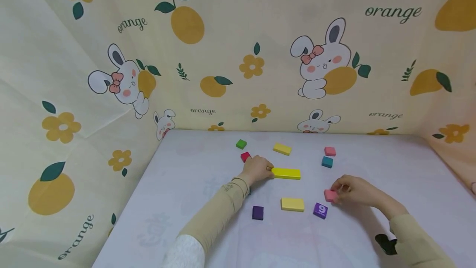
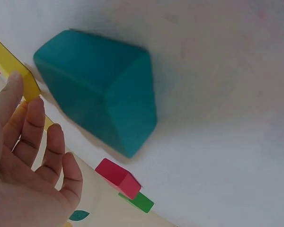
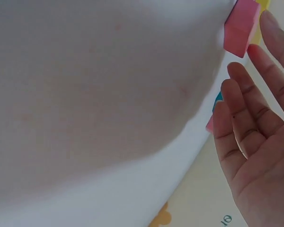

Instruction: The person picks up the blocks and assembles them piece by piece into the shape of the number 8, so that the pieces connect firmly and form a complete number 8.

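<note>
My left hand (image 1: 256,168) pinches the left end of a long bright yellow block (image 1: 287,173) lying on the table. In the left wrist view, thumb and forefinger of the left hand (image 2: 35,142) meet at the yellow block's (image 2: 16,68) end, the other fingers loosely bent. At the right, my right hand (image 1: 357,191) has thumb and forefinger at a small pink block (image 1: 330,195). The right wrist view shows the right hand (image 3: 260,118) with those two fingertips against the pink block's (image 3: 241,28) edge, the others half bent.
Paler yellow blocks (image 1: 292,204) (image 1: 282,149), a purple block marked 9 (image 1: 320,210) and a dark purple one (image 1: 258,213) lie around. Farther back are green (image 1: 241,144), red (image 1: 245,156), teal (image 1: 327,162) and pink (image 1: 329,151) blocks. Another teal block (image 2: 99,90) sits by the left wrist.
</note>
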{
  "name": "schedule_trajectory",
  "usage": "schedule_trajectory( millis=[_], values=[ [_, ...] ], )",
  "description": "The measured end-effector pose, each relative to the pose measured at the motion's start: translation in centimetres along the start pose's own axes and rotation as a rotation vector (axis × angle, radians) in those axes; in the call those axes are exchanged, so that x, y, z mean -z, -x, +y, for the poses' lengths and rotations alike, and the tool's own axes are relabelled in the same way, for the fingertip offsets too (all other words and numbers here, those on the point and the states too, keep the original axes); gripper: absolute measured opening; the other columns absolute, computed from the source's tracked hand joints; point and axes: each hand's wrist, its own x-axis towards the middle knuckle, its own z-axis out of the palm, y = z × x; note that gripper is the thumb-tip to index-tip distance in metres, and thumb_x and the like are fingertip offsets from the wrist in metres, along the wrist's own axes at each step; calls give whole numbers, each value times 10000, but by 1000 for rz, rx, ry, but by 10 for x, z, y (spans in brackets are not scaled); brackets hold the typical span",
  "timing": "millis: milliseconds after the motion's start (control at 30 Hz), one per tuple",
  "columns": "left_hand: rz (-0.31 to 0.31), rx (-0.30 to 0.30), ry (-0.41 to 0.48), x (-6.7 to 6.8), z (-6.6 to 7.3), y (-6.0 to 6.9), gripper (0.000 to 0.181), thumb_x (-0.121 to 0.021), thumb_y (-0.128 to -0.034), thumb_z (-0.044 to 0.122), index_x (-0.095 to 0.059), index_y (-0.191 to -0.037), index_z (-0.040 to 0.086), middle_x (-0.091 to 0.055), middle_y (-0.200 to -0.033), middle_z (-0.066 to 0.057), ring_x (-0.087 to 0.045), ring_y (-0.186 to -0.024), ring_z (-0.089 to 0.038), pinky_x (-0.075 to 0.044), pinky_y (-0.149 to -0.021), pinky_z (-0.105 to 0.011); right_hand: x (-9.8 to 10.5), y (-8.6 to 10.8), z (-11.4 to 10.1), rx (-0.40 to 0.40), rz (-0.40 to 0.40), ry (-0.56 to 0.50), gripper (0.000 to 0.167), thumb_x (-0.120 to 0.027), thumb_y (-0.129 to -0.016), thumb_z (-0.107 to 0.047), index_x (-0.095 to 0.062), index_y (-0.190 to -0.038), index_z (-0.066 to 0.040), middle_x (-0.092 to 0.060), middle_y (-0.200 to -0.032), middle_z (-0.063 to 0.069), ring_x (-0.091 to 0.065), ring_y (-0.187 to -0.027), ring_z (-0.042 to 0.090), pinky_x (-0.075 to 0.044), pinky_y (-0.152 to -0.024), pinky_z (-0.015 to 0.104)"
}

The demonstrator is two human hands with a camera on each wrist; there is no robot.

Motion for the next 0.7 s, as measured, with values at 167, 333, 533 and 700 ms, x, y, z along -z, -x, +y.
schedule_trajectory(
  millis=[167, 333, 533, 700],
  values=[
    [-3, 14, 12, -1, 0, 0, 334, -681, -812, 410, -683, -1123, 285, -691, -1096, 124, -597, -972, -119, -365, -717, -247, -4, 0, 3, 23, 20, 22, 263, -752, -749, -267, -651, -951, -133, -591, -903, -24, -488, -830, 122, -439, -681, 241],
    [-3, 21, 26, -1, 0, 0, 340, -684, -811, 410, -681, -1126, 281, -691, -1096, 122, -598, -975, -118, -353, -707, -242, -6, -2, 4, 30, 30, 30, 218, -748, -755, -237, -656, -928, -141, -599, -895, -38, -486, -810, 90, -443, -678, 219],
    [-5, 22, 38, -1, 0, 1, 349, -689, -808, 412, -679, -1131, 281, -691, -1098, 117, -591, -948, -121, -347, -695, -241, -6, -3, 5, 27, 39, 31, 220, -754, -751, -231, -668, -931, -138, -623, -912, -23, -502, -814, 107, -456, -692, 231],
    [-5, 24, 46, -2, -1, 0, 348, -685, -810, 419, -681, -1128, 280, -695, -1085, 116, -587, -937, -118, -338, -686, -236, -8, -7, 2, 4, 29, 14, 236, -753, -757, -243, -676, -953, -138, -632, -935, -17, -512, -833, 136, -464, -703, 254]
  ],
)
